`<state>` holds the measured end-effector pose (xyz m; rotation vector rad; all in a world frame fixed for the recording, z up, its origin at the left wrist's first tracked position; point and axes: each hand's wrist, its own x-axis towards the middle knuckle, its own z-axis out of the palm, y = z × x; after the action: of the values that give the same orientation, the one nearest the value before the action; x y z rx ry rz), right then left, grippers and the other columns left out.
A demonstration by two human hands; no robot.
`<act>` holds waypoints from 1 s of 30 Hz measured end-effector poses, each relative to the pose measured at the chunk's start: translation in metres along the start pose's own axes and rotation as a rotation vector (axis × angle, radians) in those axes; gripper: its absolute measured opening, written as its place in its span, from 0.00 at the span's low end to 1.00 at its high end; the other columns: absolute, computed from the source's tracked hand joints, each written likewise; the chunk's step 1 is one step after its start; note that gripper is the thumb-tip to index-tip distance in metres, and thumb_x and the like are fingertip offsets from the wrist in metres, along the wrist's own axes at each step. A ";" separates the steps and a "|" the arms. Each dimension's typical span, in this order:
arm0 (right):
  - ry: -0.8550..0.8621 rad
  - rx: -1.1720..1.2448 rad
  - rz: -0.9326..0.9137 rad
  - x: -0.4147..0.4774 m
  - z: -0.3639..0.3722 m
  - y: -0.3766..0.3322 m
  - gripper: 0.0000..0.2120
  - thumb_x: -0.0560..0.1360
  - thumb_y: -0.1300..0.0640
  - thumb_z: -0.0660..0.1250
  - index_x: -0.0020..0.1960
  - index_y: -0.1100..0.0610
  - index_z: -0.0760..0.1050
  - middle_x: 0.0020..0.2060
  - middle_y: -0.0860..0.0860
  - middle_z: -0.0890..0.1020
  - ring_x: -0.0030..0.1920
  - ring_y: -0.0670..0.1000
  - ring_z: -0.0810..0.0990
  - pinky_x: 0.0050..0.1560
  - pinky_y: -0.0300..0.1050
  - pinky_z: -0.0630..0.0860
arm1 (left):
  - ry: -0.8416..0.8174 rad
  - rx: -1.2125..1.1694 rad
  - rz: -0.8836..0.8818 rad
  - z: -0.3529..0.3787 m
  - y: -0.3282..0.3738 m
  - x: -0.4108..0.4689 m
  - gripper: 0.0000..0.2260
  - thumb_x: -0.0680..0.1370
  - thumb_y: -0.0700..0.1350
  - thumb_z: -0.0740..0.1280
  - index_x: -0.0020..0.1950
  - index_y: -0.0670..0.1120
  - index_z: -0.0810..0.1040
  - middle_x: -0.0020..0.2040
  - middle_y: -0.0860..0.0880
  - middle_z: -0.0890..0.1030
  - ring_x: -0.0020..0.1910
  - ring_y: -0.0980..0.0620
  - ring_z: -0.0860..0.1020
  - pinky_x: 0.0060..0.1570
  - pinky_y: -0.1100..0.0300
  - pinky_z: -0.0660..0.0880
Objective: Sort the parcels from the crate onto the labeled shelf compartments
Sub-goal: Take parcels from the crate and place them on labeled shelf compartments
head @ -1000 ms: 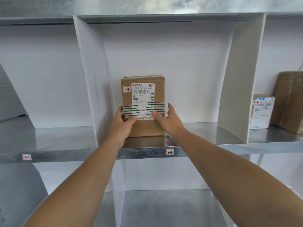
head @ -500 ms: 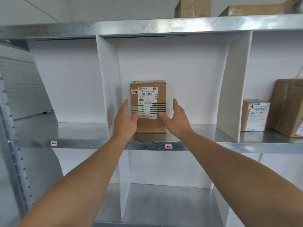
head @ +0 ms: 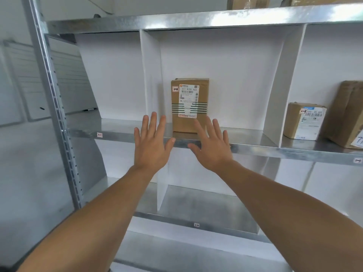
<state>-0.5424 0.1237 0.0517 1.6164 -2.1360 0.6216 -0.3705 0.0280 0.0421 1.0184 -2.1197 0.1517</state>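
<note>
A brown cardboard parcel (head: pixel 189 99) with a white shipping label and a small "1-2" sticker stands upright in the middle compartment of the metal shelf (head: pixel 255 149), against its white back wall. My left hand (head: pixel 152 143) and my right hand (head: pixel 211 145) hover in front of the shelf edge with fingers spread and straight. Neither hand touches the parcel or holds anything. The crate is out of view.
White dividers (head: pixel 149 75) split the shelf into compartments, with small tags (head: pixel 99 135) on the front edge. Two more parcels (head: pixel 304 120) sit in the right compartment. Boxes (head: pixel 248 2) stand on the top shelf. A steel upright (head: pixel 53 99) rises at left.
Both hands have let go of the parcel and drawn back toward me, fingers spreading. The parcel stays standing in the middle compartment. The view has pulled back and shifted right.
</note>
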 end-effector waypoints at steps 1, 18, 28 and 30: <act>-0.011 -0.013 -0.026 -0.005 0.003 -0.009 0.34 0.83 0.36 0.52 0.82 0.42 0.38 0.82 0.50 0.38 0.81 0.56 0.35 0.79 0.63 0.41 | -0.007 0.026 -0.011 -0.005 -0.005 -0.010 0.32 0.81 0.63 0.46 0.82 0.54 0.41 0.82 0.50 0.38 0.81 0.47 0.35 0.78 0.42 0.39; -0.173 0.197 -0.475 -0.036 0.072 -0.261 0.33 0.84 0.37 0.49 0.82 0.44 0.37 0.82 0.51 0.37 0.80 0.56 0.33 0.78 0.64 0.39 | -0.019 0.344 -0.443 -0.134 -0.200 -0.160 0.30 0.84 0.60 0.50 0.82 0.55 0.41 0.83 0.52 0.39 0.81 0.49 0.36 0.78 0.43 0.36; -0.257 0.308 -0.714 -0.040 0.132 -0.479 0.33 0.83 0.37 0.48 0.81 0.44 0.36 0.81 0.51 0.36 0.80 0.55 0.32 0.79 0.64 0.38 | -0.071 0.528 -0.700 -0.216 -0.367 -0.239 0.30 0.84 0.62 0.44 0.81 0.55 0.33 0.81 0.53 0.33 0.78 0.50 0.30 0.77 0.44 0.33; -0.278 0.310 -0.752 -0.043 0.145 -0.524 0.33 0.83 0.36 0.48 0.82 0.44 0.36 0.81 0.51 0.36 0.80 0.55 0.32 0.79 0.64 0.39 | -0.074 0.558 -0.736 -0.233 -0.403 -0.255 0.30 0.84 0.62 0.43 0.81 0.55 0.33 0.81 0.53 0.33 0.78 0.50 0.30 0.77 0.44 0.33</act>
<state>-0.0313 -0.0473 -0.0324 2.5931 -1.4315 0.5046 0.1513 0.0084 -0.0527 2.0871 -1.6531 0.3493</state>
